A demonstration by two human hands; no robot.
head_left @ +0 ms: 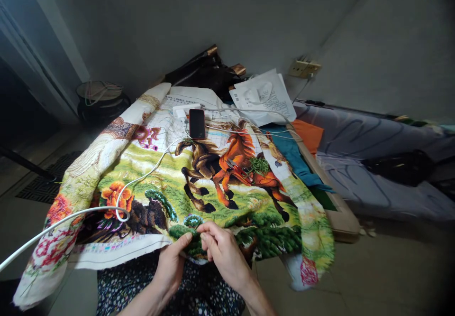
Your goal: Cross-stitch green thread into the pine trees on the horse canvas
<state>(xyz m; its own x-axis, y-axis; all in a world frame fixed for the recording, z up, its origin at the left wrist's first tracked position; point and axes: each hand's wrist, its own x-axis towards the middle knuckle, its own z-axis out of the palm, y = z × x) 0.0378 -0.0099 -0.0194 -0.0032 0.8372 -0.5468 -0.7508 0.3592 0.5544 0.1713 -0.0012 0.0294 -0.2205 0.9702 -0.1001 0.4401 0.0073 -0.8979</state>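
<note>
Pinching the near hem of the embroidery between them, left hand and right hand appear mid-stitch in green foliage below the horses; next, a careful needle pull, needle unseen.

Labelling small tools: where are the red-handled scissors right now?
Head view: the red-handled scissors lie on the embroidered horse cloth, centre-right, beside a tangle of green thread, beyond both hands.

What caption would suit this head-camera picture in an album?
Both hands, left hand and right hand, pinch the near edge of a horse embroidery; a phone lies on it.
</note>
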